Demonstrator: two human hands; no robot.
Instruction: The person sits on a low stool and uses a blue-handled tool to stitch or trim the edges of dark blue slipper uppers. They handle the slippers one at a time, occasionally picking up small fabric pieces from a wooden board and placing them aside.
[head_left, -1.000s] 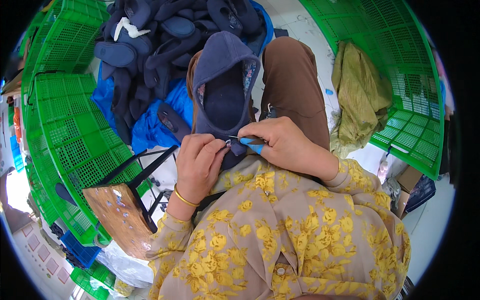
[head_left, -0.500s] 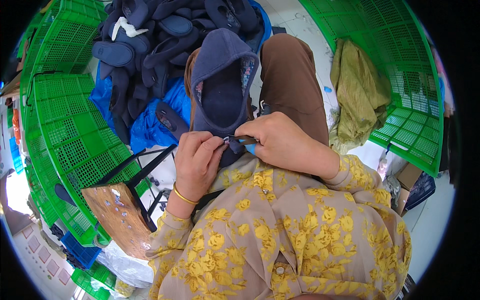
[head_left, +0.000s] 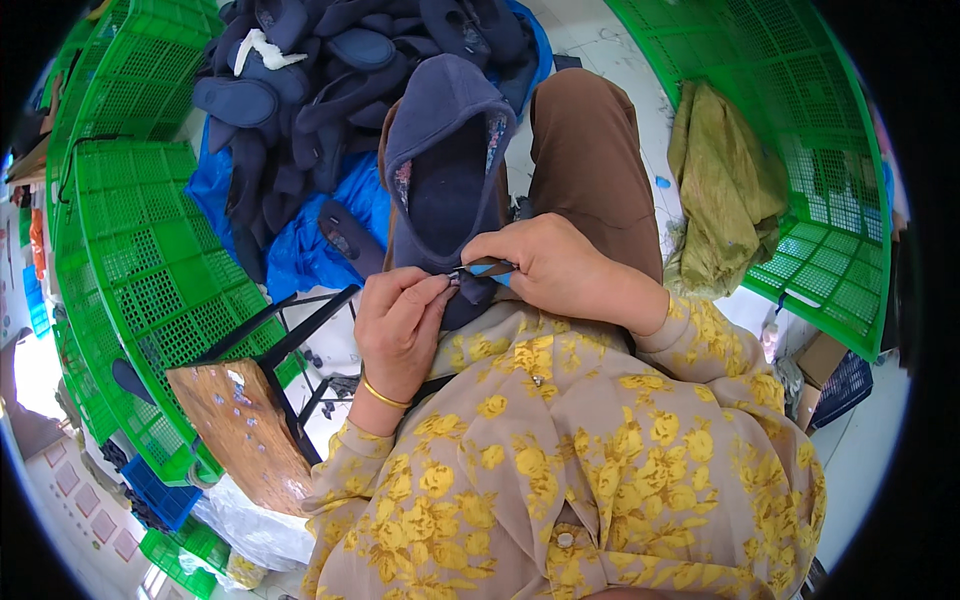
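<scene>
Dark navy fabric slipper upper (head_left: 445,170) lies on the person's lap, over the brown-trousered thighs (head_left: 590,150), open side up, toe end pointing away from the body. Patterned lining shows along its inner rim.

Left hand (head_left: 400,325): fingers pinched together on the near (heel) edge of the slipper upper, thumb and forefinger closed on the fabric. Thin gold bangle (head_left: 385,395) on that wrist.

Right hand (head_left: 550,265): clenched around a small tool with a light-blue handle (head_left: 490,268); only a short piece of it sticks out between the fingers. Its tip sits right at the slipper edge, touching or nearly touching the left fingertips. Cannot tell the exact tool type; it's mostly hidden in the fist.

Both hands meet at the same spot on the heel edge, just in front of the yellow-flowered beige shirt (head_left: 560,470).

Surroundings:
- Heap of dark navy slipper pieces (head_left: 330,70) on a blue plastic sheet (head_left: 300,240), on the floor beyond the knees, left of the lap.
- Green plastic mesh crates (head_left: 140,230) stacked at the left; another green mesh crate (head_left: 820,210) at the right.
- Crumpled olive-yellow cloth (head_left: 730,190) draped against the right crate.
- Worn wooden stool with black metal frame (head_left: 240,420) at lower left, just beside the left elbow.
</scene>
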